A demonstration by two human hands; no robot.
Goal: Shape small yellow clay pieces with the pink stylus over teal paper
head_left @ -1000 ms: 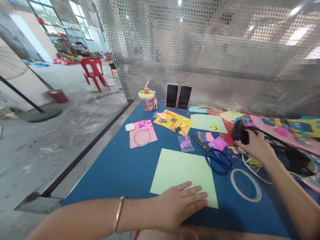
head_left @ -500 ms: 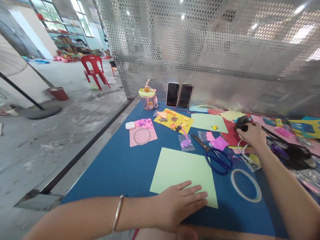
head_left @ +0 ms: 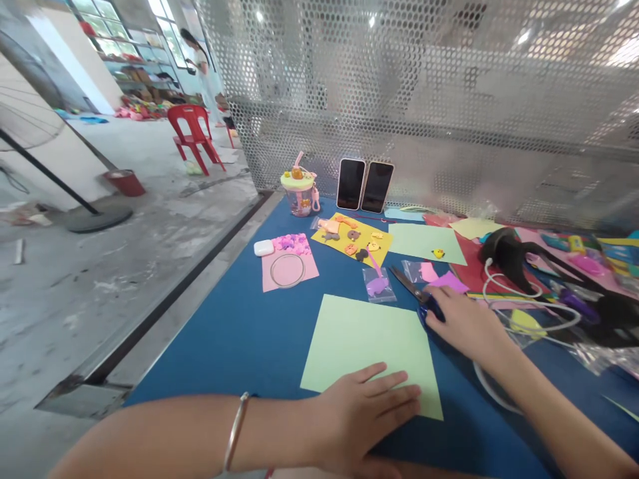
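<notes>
My left hand (head_left: 372, 412) lies flat, fingers spread, on the lower right part of a pale green sheet of paper (head_left: 362, 339). My right hand (head_left: 462, 319) is closed over the blue handles of a pair of scissors (head_left: 413, 287), which lie on the blue table; most of the handles are hidden under it. The blades point away and to the left. A ring-shaped white roll of tape (head_left: 492, 392) is partly covered by my right forearm. Just beyond the right hand are a purple packet (head_left: 452, 282) and a small bag with a purple piece (head_left: 378, 286).
Pink paper (head_left: 289, 271) bears a metal ring, and yellow paper (head_left: 357, 243) bears small animal figures. A lidded cup (head_left: 301, 194) and two phones (head_left: 364, 186) stand before the perforated metal panel (head_left: 424, 80). A black strap (head_left: 506, 259) and white cable (head_left: 554, 326) clutter the right.
My right hand has moved left and nearer, from the black strap at the right onto the scissors' handles. My left hand stays on the green paper. A person now shows in the background.
</notes>
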